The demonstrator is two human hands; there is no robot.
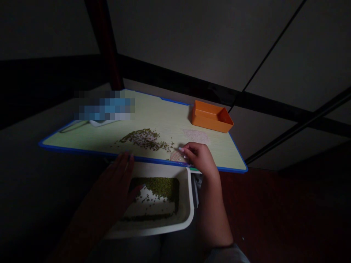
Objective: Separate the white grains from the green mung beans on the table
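My right hand (197,156) hovers low over the tabletop's near edge with thumb and fingertips pressed together. Whatever lies between those fingertips is too small or hidden to name. Just left of it a loose pile of small green beans (142,138) is spread on the pale folding table (164,113). My left hand (122,177) lies with fingers stretched out at the table's front edge and the thumb apart, over the left side of a white plastic tub (189,204). More green beans (164,186) cover part of the tub's floor, mostly along its far and right sides.
An orange rectangular box (212,113) stands at the table's back right. At the back left sits a blurred-out blue object (109,107) on something white. A blue rim borders the table; cabinet panels (178,44) rise behind it. Dark red floor (263,212) shows to the right.
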